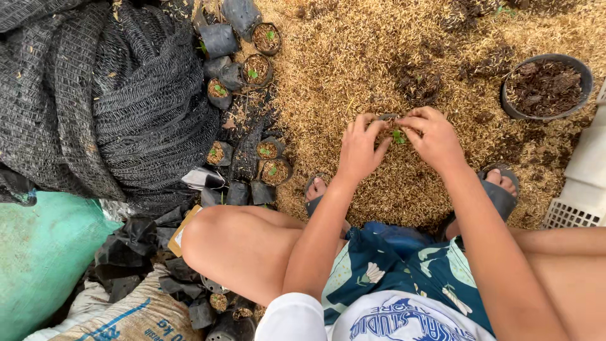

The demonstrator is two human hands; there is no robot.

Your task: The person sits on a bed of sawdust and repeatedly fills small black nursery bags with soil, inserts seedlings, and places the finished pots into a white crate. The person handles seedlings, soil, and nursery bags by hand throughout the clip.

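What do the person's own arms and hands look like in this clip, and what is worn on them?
Both hands, the left hand and the right hand, are bare: no gloves, rings, watch or wristbands show. The forearms are uncovered along their whole visible length. A short white sleeve covers the left upper arm at the bottom edge; the right arm shows no sleeve in view. No marks or tattoos are visible.

The ground [353,57] is covered in dry, rough, straw-coloured husks. The netting [107,95] is coarse black woven mesh, matt. The small seedling bags [219,39] are thin black plastic with a slight sheen. The round pot [512,108] looks like dull dark plastic, and the crate [577,202] is smooth white plastic.
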